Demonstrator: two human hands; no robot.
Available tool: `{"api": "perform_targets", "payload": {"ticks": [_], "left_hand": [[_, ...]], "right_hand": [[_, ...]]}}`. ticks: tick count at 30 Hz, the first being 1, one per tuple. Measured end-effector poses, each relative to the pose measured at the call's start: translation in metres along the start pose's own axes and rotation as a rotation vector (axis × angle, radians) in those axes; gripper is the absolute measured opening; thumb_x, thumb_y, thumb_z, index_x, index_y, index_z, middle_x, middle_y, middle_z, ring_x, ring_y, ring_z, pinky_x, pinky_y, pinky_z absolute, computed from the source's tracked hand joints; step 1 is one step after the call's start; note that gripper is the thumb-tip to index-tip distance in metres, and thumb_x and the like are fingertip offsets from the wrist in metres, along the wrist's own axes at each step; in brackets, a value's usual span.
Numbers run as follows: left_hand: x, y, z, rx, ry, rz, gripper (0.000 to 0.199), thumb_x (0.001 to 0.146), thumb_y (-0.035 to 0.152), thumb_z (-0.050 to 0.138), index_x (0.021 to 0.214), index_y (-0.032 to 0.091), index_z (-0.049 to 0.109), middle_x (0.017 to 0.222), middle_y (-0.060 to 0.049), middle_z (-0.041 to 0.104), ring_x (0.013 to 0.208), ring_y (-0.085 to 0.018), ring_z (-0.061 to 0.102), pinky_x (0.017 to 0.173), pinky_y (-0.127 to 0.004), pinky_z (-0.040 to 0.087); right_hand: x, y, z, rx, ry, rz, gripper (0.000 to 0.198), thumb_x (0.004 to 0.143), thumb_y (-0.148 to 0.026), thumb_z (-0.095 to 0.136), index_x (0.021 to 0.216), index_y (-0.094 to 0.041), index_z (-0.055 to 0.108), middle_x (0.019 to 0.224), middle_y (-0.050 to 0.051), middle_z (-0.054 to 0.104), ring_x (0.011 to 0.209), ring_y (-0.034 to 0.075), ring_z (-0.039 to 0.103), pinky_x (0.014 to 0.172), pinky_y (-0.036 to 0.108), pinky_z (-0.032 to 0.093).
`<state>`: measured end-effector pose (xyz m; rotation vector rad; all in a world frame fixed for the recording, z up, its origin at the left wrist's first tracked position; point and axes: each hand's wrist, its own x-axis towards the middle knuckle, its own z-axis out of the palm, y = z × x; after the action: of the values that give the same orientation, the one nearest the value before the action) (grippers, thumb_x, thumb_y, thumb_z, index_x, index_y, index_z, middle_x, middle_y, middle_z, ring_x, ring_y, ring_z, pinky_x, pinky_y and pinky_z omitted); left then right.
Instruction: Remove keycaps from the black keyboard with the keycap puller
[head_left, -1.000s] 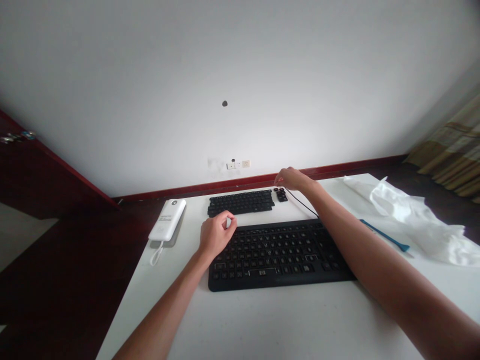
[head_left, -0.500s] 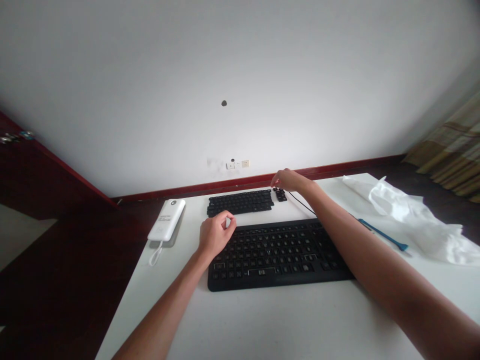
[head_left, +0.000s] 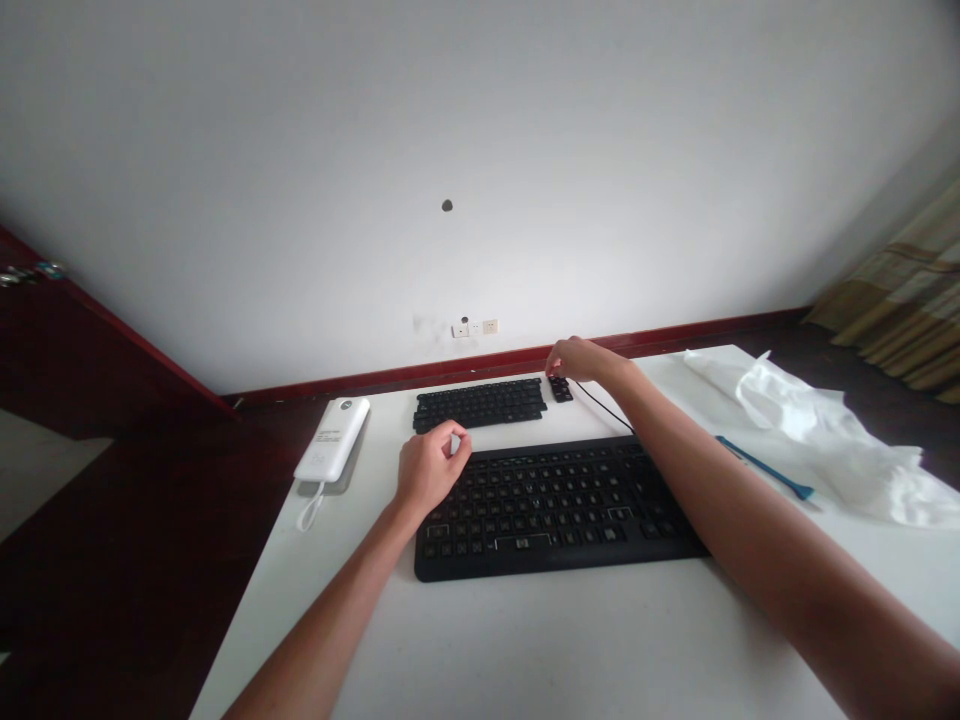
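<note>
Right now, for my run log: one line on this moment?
left hand: curled at keyboard corner | right hand: on loose keycaps | table

Two keyboards (head_left: 551, 505) (head_left: 480, 404), one power bank (head_left: 333, 440), one blue tool (head_left: 765, 468).

White power bank (head_left: 332, 439) with looped cord at bench (head_left: 525, 650) left edge. Crumpled white cloth (head_left: 817, 430) at far right. Blue tool (head_left: 765, 467) just beside cloth. Wall sockets (head_left: 475, 328) above red skirting (head_left: 450, 370). Curtain (head_left: 900, 310) far right. Dark door (head_left: 75, 350) left.
</note>
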<state>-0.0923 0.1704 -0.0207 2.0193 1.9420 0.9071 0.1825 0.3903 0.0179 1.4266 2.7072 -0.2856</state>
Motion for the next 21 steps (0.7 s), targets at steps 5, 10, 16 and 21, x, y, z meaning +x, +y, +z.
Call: {"api": "perform_targets", "payload": {"ticks": [5, 10, 16, 21], "left_hand": [[0.0, 0.001, -0.001, 0.001, -0.002, -0.001, 0.024, 0.093, 0.038, 0.056, 0.079, 0.023, 0.068, 0.051, 0.008, 0.044, 0.049, -0.011, 0.041, 0.059, -0.024, 0.029], [0.0, 0.0, 0.0, 0.004, 0.001, 0.003, 0.024, 0.093, 0.038, 0.056, 0.078, 0.023, 0.067, 0.051, 0.008, 0.043, 0.049, -0.01, 0.04, 0.059, -0.025, 0.028], [0.0, 0.0, 0.001, 0.005, 0.005, -0.006, 0.024, 0.093, 0.039, 0.056, 0.079, 0.023, 0.068, 0.051, 0.008, 0.042, 0.049, -0.01, 0.04, 0.059, -0.025, 0.028], [0.0, 0.001, 0.0, 0.004, -0.003, -0.016, 0.024, 0.093, 0.039, 0.057, 0.079, 0.023, 0.068, 0.051, 0.008, 0.043, 0.049, -0.01, 0.041, 0.059, -0.025, 0.028]], "right_hand": [[-0.003, -0.002, -0.004, 0.034, -0.031, 0.038, 0.032, 0.086, -0.009, 0.062, 0.101, -0.025, 0.085, 0.107, 0.006, 0.081, 0.104, 0.025, 0.073, 0.094, 0.034, 0.056], [-0.002, 0.0, -0.009, 0.036, 0.009, 0.185, 0.026, 0.088, -0.016, 0.065, 0.107, -0.018, 0.082, 0.108, 0.015, 0.08, 0.109, 0.029, 0.072, 0.098, 0.037, 0.053], [0.0, 0.0, -0.01, 0.011, -0.024, 0.243, 0.028, 0.086, -0.012, 0.062, 0.107, -0.011, 0.081, 0.104, 0.021, 0.078, 0.101, 0.031, 0.074, 0.095, 0.041, 0.055], [-0.003, -0.004, -0.011, 0.013, -0.064, 0.249, 0.027, 0.082, -0.013, 0.068, 0.105, -0.01, 0.082, 0.096, 0.022, 0.079, 0.097, 0.032, 0.075, 0.092, 0.042, 0.056]]}}
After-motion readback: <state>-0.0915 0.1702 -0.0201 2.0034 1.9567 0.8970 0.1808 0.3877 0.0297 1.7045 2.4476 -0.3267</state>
